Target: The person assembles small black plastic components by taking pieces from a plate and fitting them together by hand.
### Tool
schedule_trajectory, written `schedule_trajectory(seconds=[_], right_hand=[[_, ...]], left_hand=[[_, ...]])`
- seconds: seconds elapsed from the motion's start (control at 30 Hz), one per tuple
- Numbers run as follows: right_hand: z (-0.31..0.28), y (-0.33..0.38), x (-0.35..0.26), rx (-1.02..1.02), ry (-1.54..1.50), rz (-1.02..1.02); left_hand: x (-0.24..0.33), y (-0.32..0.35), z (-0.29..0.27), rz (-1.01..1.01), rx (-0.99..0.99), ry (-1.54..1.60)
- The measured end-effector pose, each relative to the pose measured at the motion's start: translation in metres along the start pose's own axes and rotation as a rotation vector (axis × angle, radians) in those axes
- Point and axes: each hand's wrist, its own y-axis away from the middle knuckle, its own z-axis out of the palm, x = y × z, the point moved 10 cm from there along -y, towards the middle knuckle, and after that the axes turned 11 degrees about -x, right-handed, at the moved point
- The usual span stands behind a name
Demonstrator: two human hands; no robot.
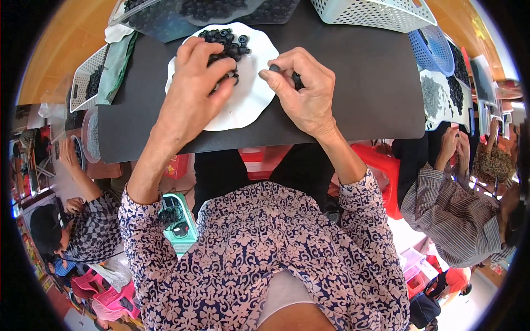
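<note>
A white plate (pixel 247 108) with a wavy rim lies on the dark table, holding a heap of small round black pieces (pixel 225 37), some with ring-like ends. Over the heap, my left hand (pixel 200 80) has its fingers apart and curved down among the pieces; its fingertips are partly hidden. At the plate's right edge, my right hand (pixel 305 91) pinches one small black piece (pixel 274 68) between thumb and forefinger. Another black piece (pixel 298 81) shows inside the curled fingers of that hand.
A clear bin (pixel 165 27) of black pieces and a white basket (pixel 375 15) stand along the far edge. At the right are a blue basket (pixel 432 51) and a tray (pixel 441 113) with grey and black pieces. Co-workers sit on both sides.
</note>
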Motion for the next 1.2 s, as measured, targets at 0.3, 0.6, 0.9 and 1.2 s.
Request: schedule_trajectory(seconds=[0.3, 0.6, 0.9, 1.2], right_hand=[[0.012, 0.007, 0.040, -0.077, -0.592, 0.431], [0.017, 0.002, 0.023, -0.180, -0.425, 0.194], [0.014, -0.003, -0.002, -0.136, -0.050, 0.013], [0.018, 0.000, 0.001, -0.186, -0.072, 0.024]], left_hand=[[0.003, -0.003, 0.033, -0.009, -0.147, -0.264], [-0.020, 0.004, 0.038, -0.274, -0.090, 0.826], [-0.012, 0.004, 0.071, -0.333, -0.038, 1.569], [-0.022, 0.008, 0.042, -0.382, -0.102, 1.068]])
